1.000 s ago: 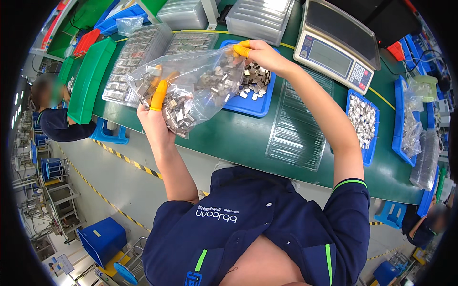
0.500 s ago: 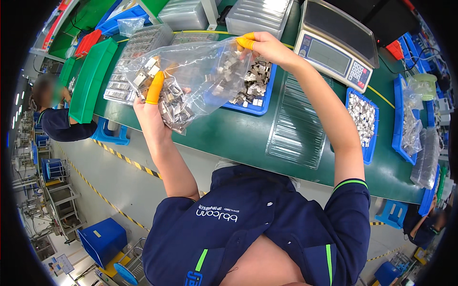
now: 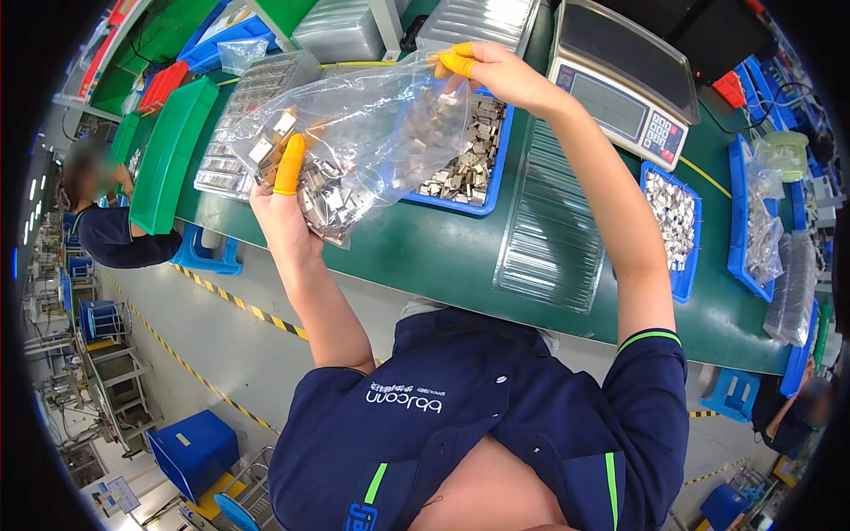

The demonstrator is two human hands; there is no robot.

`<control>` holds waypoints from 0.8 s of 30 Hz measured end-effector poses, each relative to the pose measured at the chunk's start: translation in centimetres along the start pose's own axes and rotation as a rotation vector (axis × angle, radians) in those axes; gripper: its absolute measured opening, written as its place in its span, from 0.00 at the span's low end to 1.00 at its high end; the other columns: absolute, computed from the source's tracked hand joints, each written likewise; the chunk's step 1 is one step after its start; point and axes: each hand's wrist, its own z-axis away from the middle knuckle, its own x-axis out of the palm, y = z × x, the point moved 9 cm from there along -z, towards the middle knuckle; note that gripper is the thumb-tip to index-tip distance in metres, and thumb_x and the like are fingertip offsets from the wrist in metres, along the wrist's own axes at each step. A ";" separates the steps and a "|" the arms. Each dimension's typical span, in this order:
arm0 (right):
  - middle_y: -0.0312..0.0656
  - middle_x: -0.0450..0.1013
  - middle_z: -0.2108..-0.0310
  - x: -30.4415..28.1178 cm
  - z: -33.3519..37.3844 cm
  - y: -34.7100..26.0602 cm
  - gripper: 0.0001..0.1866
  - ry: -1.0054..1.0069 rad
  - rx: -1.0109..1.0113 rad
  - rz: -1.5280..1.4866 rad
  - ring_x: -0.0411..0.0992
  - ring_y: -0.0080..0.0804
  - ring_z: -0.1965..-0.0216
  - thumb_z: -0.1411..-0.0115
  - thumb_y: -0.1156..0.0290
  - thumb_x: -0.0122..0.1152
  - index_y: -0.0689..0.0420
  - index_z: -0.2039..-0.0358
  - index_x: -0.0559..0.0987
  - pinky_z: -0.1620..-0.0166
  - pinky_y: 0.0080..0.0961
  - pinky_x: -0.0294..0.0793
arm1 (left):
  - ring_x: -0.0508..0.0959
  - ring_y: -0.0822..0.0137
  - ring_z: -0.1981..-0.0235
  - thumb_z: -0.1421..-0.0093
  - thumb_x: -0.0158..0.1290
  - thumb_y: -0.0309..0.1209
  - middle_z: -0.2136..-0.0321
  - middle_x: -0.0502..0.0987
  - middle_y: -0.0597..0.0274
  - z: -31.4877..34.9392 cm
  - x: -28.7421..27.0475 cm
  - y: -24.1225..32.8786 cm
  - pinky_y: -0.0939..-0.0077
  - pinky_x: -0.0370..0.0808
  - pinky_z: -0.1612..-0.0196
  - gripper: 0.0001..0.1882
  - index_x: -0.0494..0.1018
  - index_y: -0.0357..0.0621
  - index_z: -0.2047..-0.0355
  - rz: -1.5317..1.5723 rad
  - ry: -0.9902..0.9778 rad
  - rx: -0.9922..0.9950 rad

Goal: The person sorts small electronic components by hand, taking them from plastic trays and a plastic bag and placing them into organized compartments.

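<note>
A clear plastic bag [image 3: 354, 115] hangs tilted between my hands, with small silvery metal parts [image 3: 332, 199] gathered at its left end. My left hand [image 3: 282, 199], a yellow cot on its thumb, is closed on that bulging end; its other fingers are partly hidden behind the plastic. At the bag's upper right edge, my right hand [image 3: 474, 69] pinches the plastic with yellow-covered fingertips. Below and behind this edge lies a blue tray [image 3: 492, 190] heaped with similar metal parts [image 3: 474, 159]. The bag overlaps the tray's left side.
Right of the tray lies a clear ribbed plastic sheet [image 3: 551, 239], beneath a weighing scale [image 3: 620, 97]. Another blue tray [image 3: 695, 239] of parts sits farther right. Left stand a green bin [image 3: 168, 159] and stacked clear trays [image 3: 232, 133]. A co-worker [image 3: 111, 212] is at far left.
My right hand has risen slightly with the bag's edge. Fewer parts show in the bag's right portion, and more of the heap in the blue tray is visible. My left hand has barely moved.
</note>
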 end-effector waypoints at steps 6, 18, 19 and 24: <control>0.36 0.73 0.62 -1.4 -0.5 1.3 0.15 0.072 0.011 0.119 0.71 0.23 0.65 0.37 0.63 0.45 0.60 0.59 0.74 0.65 0.20 0.67 | 0.79 0.63 0.70 0.43 0.44 0.21 0.65 0.74 0.52 -0.3 2.6 -0.9 0.60 0.81 0.66 0.15 0.66 0.27 0.55 -0.103 -0.055 -0.050; 0.35 0.73 0.62 -1.5 -0.5 3.0 0.15 0.105 0.051 0.107 0.72 0.22 0.67 0.38 0.63 0.46 0.59 0.61 0.75 0.65 0.19 0.67 | 0.79 0.57 0.74 0.41 0.45 0.21 0.64 0.75 0.48 -0.3 3.1 -2.0 0.65 0.81 0.70 0.15 0.66 0.29 0.53 -0.027 -0.061 -0.058; 0.35 0.73 0.62 -1.5 -0.5 2.9 0.15 0.109 0.023 0.069 0.72 0.23 0.67 0.38 0.63 0.46 0.59 0.60 0.75 0.65 0.19 0.67 | 0.79 0.58 0.74 0.41 0.45 0.21 0.64 0.75 0.48 -0.2 2.9 -1.9 0.65 0.81 0.70 0.15 0.66 0.29 0.53 -0.041 -0.053 -0.058; 0.37 0.75 0.66 -1.2 -0.5 1.3 0.16 0.124 -0.054 0.020 0.74 0.22 0.68 0.39 0.63 0.47 0.61 0.62 0.77 0.69 0.17 0.67 | 0.80 0.57 0.73 0.42 0.46 0.21 0.64 0.75 0.48 -0.1 1.7 -1.8 0.65 0.81 0.70 0.16 0.65 0.29 0.53 -0.021 -0.048 -0.024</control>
